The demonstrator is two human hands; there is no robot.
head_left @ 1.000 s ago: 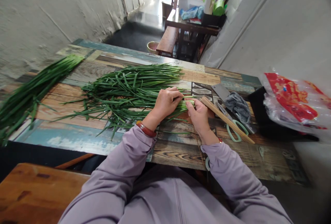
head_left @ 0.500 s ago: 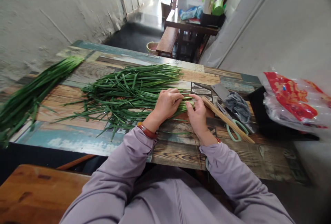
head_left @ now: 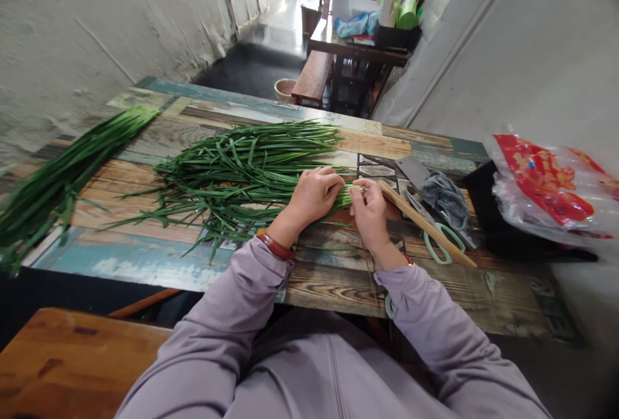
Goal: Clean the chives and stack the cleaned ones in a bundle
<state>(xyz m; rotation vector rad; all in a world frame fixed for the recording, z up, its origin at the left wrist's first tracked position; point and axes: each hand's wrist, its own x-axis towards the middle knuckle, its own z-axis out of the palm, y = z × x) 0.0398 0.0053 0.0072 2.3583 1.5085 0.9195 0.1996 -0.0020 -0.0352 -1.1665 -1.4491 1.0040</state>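
Note:
A loose heap of long green chives (head_left: 242, 167) lies across the middle of the patterned wooden table (head_left: 159, 258). My left hand (head_left: 312, 196) is closed around the cut stem ends of a bunch of them. My right hand (head_left: 370, 213) sits just to the right, its fingers pinched on the tips of the same stem ends. Both sleeves are lilac, and a reddish bangle sits on my left wrist.
A second, tidy bunch of chives (head_left: 62, 171) lies at the table's left end. Bamboo skewers (head_left: 425, 222), green-handled scissors (head_left: 438, 242), a cleaver (head_left: 411, 171) and a grey cloth (head_left: 445, 196) lie right of my hands. A red-printed plastic bag (head_left: 546, 190) sits far right. A wooden bench (head_left: 58, 361) is at lower left.
Both hands have stayed at the stem ends. My right hand's fingers have drawn in a little closer to my left hand.

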